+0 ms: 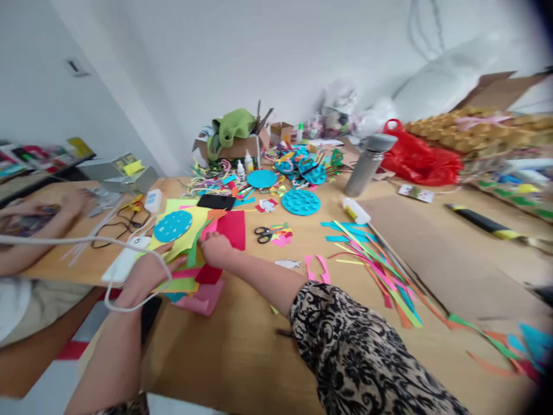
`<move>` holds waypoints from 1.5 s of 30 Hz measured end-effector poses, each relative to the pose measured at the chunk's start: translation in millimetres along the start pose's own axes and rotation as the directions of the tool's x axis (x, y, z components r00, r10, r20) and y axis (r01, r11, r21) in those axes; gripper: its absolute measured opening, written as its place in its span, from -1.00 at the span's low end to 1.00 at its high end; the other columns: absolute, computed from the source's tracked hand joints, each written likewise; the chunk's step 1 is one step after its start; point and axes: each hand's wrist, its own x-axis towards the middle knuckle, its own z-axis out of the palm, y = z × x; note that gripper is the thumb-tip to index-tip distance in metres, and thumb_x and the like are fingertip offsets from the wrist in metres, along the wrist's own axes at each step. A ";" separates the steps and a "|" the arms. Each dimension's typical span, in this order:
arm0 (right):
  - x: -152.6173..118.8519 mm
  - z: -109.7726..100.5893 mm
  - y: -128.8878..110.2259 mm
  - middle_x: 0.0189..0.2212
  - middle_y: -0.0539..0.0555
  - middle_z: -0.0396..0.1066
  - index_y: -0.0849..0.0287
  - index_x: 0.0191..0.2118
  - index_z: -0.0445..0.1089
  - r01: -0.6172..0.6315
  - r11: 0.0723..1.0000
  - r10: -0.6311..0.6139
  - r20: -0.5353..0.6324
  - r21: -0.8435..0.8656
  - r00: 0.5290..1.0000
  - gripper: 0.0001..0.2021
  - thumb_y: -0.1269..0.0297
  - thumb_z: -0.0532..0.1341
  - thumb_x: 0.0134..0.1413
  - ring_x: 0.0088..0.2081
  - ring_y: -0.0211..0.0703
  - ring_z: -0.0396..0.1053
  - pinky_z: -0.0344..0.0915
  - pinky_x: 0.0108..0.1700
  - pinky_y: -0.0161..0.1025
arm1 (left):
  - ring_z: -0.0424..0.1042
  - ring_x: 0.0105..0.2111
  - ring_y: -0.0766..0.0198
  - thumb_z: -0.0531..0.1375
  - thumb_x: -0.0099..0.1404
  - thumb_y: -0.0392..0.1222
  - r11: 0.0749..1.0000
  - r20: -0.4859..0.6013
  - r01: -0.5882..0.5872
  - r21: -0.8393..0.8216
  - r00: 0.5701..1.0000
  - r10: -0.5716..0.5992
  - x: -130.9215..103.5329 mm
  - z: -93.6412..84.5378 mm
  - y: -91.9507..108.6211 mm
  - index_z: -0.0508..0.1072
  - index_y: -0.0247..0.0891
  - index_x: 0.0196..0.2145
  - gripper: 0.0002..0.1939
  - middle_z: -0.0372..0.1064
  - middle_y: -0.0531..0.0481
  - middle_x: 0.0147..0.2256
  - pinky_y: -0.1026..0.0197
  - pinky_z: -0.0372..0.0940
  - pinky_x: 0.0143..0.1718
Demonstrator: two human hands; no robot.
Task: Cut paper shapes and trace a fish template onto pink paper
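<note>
My left hand (149,270) is at the near edge of a yellow paper sheet (192,214), with the edge between its thumb and fingers. On that sheet lies a blue disc with pale marks (173,226). My right hand (215,249) has its fingers closed on a pink paper piece (211,226) among the coloured sheets; the fingertips are partly hidden. A red sheet (234,229) lies beside it, and a green strip (194,245) runs between my hands. Below them are more sheets and a rolled pink sheet (207,300).
Black scissors (264,234) lie right of my hands. Beyond are a phone (216,201), a blue dotted disc (301,202), a steel bottle (367,167) and cardboard (440,253). A white cable (162,259) hangs across my left arm. Another person's hands (73,202) are at left.
</note>
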 end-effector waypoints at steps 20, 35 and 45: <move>2.2 11.0 -14.1 -0.11 0.38 0.35 0.37 -0.10 0.46 0.380 0.894 -0.399 -0.033 -0.239 0.917 -0.71 0.30 0.10 0.21 -0.07 0.15 0.30 0.29 -0.10 0.00 | 0.45 -0.09 -0.01 0.04 0.30 -0.12 0.988 -0.231 0.145 0.055 0.964 -0.128 21.0 -7.6 -10.3 0.52 -0.30 -0.07 -0.62 0.51 -0.22 -0.18 0.13 0.28 -0.07; 55.2 -23.0 -17.1 -0.20 0.33 0.52 0.30 -0.12 0.51 0.225 0.956 -0.247 -0.102 -0.191 0.964 -0.69 0.38 0.04 0.21 -0.15 0.12 0.47 0.34 -0.15 -0.11 | 0.45 -0.10 0.04 0.25 0.16 0.03 0.995 -0.208 0.054 -0.084 0.976 -0.071 13.6 -1.5 -23.1 0.35 -0.25 0.14 -0.38 0.48 -0.14 -0.08 0.17 0.28 -0.15; 33.1 -17.6 -20.4 -0.07 0.37 0.42 0.34 0.06 0.33 0.325 0.914 -0.358 -0.109 -0.242 0.927 -0.64 0.40 -0.09 0.31 -0.04 0.09 0.40 0.32 -0.11 -0.13 | 0.47 -0.10 -0.01 0.12 0.22 -0.24 0.986 -0.293 0.163 -0.028 0.942 -0.164 24.5 -0.3 -14.3 0.23 -0.17 0.22 -0.41 0.50 -0.16 -0.13 0.11 0.30 -0.10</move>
